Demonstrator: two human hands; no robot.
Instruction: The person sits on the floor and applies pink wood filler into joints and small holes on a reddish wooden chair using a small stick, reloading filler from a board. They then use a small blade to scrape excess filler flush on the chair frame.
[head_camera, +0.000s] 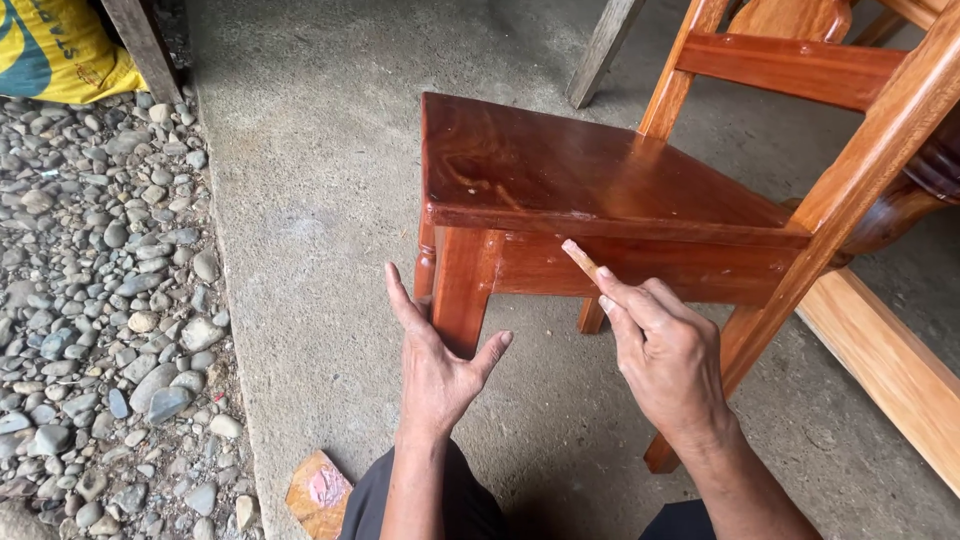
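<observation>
Left hand (437, 372), grip wide, fingers spread against chair leg (462, 285); right hand (668, 362) pinches a small stick (582, 262), possibly a filler tool, at varnished seat rail (640, 268).

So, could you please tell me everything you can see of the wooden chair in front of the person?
The wooden chair is reddish-brown and glossy, as if varnished, with a flat seat showing swirling grain. It stands upright on the concrete floor, its turned front leg and plain apron facing the camera; lighter orange back posts and a rail rise at the right. The right hand presses a thin stick against the apron just under the seat edge. The left hand, open, is beside the front leg; whether it touches is unclear.
</observation>
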